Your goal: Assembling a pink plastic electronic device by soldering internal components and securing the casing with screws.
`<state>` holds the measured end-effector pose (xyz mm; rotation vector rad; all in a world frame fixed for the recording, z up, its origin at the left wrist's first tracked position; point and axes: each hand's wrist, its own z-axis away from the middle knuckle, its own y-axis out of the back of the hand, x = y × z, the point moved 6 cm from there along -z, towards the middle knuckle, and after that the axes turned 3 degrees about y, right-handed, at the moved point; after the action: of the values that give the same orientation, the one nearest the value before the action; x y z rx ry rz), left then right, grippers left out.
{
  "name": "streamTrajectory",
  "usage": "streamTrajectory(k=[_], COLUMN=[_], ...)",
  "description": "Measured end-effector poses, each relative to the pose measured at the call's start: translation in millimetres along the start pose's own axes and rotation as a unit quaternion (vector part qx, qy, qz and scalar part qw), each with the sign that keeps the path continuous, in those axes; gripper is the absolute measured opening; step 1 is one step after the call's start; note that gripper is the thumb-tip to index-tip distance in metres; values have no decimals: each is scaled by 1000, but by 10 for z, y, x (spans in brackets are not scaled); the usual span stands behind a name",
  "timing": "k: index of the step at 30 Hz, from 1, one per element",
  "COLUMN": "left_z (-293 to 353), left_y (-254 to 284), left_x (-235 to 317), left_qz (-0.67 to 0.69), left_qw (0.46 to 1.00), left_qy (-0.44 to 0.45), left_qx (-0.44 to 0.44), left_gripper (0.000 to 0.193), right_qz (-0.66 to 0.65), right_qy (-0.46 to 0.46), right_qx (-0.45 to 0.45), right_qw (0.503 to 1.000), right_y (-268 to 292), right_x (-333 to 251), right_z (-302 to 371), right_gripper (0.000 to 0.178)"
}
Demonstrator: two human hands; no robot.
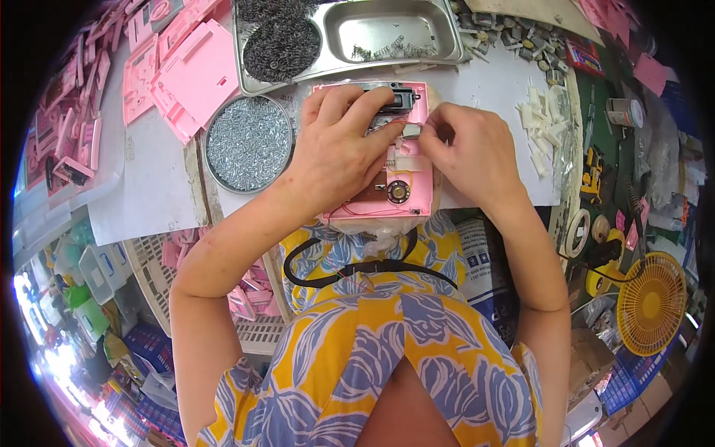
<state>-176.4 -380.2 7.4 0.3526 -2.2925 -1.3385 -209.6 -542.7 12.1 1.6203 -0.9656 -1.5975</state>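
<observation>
1. Yellow-and-blue patterned clothing (357, 343) lies nearest us, filling the lower middle.
2. Ahead of it we have the white-covered tabletop (499, 82).
3. At its far side we see a metal tray (387, 26), dark springs (281, 48) heaped in its round compartment.
4. Between us and the tray lies the pink casing (421, 195), at the near edge of the tabletop, its inside facing up.
5. Our left grip (335, 141) spreads over the casing, fingertips at its black part (402, 99), thumb pointing rightward; we cannot tell whether it clamps anything.
6. Our right grip (473, 153) has thumb and forefinger close together at the casing's right edge.
7. Left of the casing sits a round dish of silvery screws (249, 141).
8. Smallest is a whitish piece (411, 131) beside the right fingertips; whether they pinch it, we cannot fairly say.
</observation>
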Motion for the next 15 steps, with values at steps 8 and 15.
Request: streamTrajectory(k=[8,15], left_z=[25,59], left_y=[-22,0], left_x=[19,-6], left_qz=[-6,-2], left_qw=[1000,1000], left_qy=[-6,-16], left_qx=[3,-2], left_gripper=[34,34], right_qz=[27,205], right_qy=[5,108], right_qx=[-48,-94], right_qw=[998,968], right_y=[-22,-85], right_x=[29,-297], right_z=[-102,-132], right_gripper=[18,16])
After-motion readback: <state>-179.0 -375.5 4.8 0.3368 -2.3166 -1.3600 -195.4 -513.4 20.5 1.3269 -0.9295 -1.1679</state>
